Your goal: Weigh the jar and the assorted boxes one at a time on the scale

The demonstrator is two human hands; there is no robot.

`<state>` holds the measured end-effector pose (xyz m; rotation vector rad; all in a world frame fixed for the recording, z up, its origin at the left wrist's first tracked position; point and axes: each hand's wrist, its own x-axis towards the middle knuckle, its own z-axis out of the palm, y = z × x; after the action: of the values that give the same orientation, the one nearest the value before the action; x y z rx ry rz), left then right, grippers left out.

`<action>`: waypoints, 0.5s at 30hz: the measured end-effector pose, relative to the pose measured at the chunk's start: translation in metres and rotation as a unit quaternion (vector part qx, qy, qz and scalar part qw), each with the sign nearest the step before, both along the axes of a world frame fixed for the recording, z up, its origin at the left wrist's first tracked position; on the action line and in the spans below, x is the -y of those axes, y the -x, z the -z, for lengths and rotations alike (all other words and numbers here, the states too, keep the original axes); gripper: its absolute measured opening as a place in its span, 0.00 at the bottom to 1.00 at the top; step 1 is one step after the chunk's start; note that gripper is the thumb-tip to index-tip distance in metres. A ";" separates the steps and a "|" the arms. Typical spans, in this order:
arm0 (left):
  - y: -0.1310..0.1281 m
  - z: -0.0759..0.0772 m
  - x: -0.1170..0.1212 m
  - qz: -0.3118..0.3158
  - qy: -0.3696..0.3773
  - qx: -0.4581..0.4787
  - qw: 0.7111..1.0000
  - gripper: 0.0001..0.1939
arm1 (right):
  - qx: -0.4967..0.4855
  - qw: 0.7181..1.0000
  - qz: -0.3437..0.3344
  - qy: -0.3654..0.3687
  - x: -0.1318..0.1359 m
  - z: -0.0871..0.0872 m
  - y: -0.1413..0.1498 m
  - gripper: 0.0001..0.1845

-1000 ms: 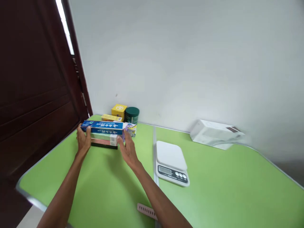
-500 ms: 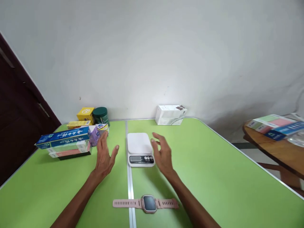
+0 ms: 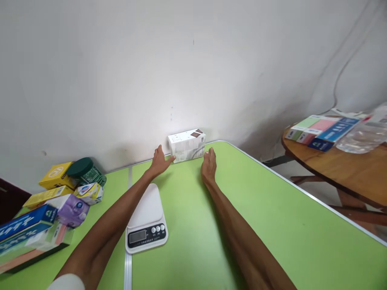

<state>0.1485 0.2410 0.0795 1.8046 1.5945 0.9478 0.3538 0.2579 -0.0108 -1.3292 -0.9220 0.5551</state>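
A white carton [image 3: 188, 147] with small brown pictures on its top stands at the far edge of the green table, against the wall. My left hand [image 3: 160, 163] is at the carton's left end, fingers spread and thumb pointing at its corner. At the right end is my right hand [image 3: 209, 165], fingers stretched out. Neither hand grips the carton; whether a fingertip touches it, I cannot tell. Under my left forearm, partly hidden, lies a white kitchen scale [image 3: 151, 209] with a dark display panel.
On the left are blue toothpaste boxes [image 3: 27, 223], a purple pack [image 3: 72, 210], a green-lidded jar [image 3: 87, 171] and yellow boxes [image 3: 57, 176]. A wooden side table [image 3: 341, 169] to the right bears more boxes [image 3: 323, 129] and clear plastic [image 3: 359, 139].
Both hands have moved from beside the scale out to the carton's two ends. The view has turned right, and the pink smartwatch at the front is out of sight.
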 end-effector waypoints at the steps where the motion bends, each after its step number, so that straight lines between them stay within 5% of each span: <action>1: -0.007 0.003 -0.014 -0.003 0.009 0.010 1.000 0.54 | -0.001 1.000 -0.008 -0.006 -0.010 0.001 -0.001 0.42; 7: -0.036 0.018 -0.047 0.015 -0.005 0.040 0.999 0.46 | 0.008 0.998 -0.052 -0.040 -0.037 0.001 -0.008 0.43; 15: -0.038 0.018 -0.004 0.006 0.032 0.015 0.999 0.38 | 0.029 0.999 0.012 0.001 0.002 -0.005 -0.012 0.38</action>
<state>0.1864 0.2448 0.0611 1.7466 1.5768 0.9046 0.3654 0.2555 -0.0061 -1.3625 -0.9527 0.5008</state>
